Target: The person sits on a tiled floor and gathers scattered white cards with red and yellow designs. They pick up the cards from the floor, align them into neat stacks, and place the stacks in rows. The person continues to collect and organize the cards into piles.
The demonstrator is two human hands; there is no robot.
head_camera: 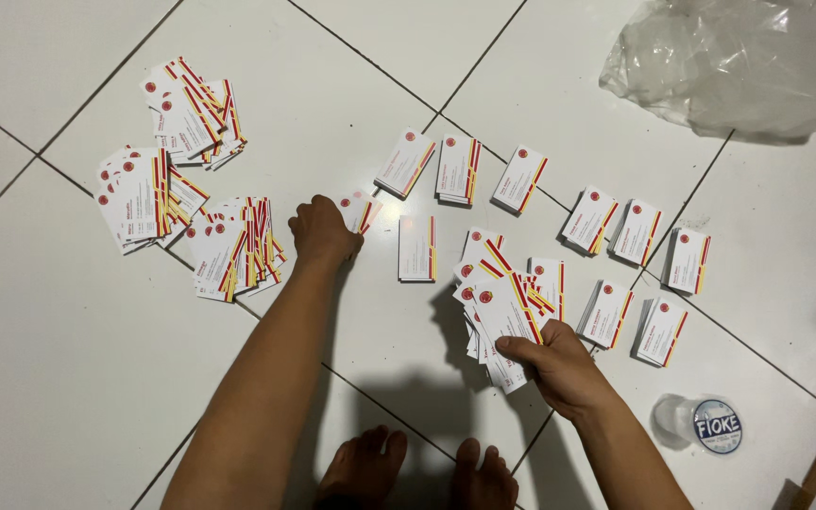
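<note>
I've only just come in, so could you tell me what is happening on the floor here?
A person sits over a white tiled floor. The right hand grips a fanned stack of cards; the left hand rests on a small pile. Neat piles lie right, loose heaps left.

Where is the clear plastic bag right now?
In the head view, the clear plastic bag lies crumpled on the white tile floor at the top right, beyond the rightmost card stacks.

The left hand (321, 231) covers part of a card (359, 210); the plastic bag (739, 61) is cut off.
</note>
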